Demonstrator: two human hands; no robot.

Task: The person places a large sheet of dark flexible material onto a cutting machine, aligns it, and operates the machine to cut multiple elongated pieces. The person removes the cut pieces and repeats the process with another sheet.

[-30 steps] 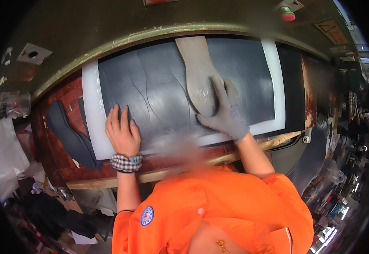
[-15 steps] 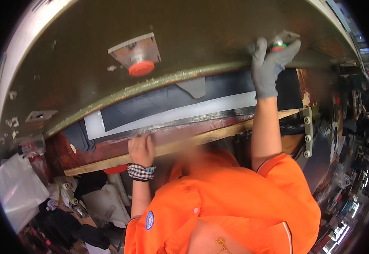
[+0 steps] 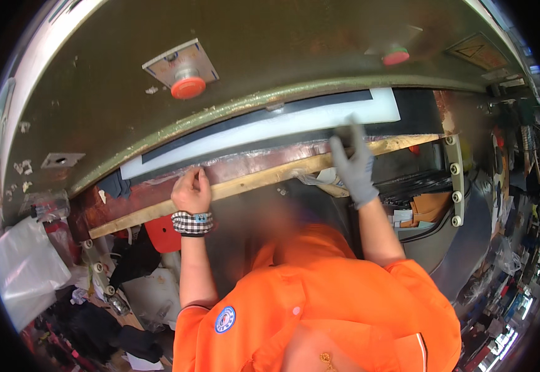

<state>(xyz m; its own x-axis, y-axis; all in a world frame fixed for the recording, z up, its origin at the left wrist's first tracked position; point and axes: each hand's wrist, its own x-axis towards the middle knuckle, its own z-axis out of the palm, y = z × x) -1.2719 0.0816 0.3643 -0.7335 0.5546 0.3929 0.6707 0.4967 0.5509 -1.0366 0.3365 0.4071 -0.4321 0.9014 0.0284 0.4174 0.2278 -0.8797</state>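
My left hand [image 3: 190, 191], bare with a checkered band at the wrist, rests with fingers curled together by the near edge of a dark red board [image 3: 245, 162]. Nothing shows in its fingers. My right hand [image 3: 352, 162], in a grey glove, hovers over the board's near side, fingers apart and slightly blurred, holding nothing visible. Beyond both hands a long white sheet [image 3: 245, 131] lies on the board, with black sheet material [image 3: 416, 111] around it. A large dark green machine beam [image 3: 295, 43] overhangs the sheets and hides their far part.
On the beam sit a red push button [image 3: 188, 87] at left and another red button [image 3: 396, 56] at right. A wooden strip [image 3: 264, 178] edges the board. A roller rail [image 3: 454, 180] stands at right. Clear plastic bags [image 3: 25, 266] hang at left.
My right hand has left the right-hand button and come down toward me over the board's edge. More of the white sheet's right end shows. My left hand stays by the board edge, still curled.
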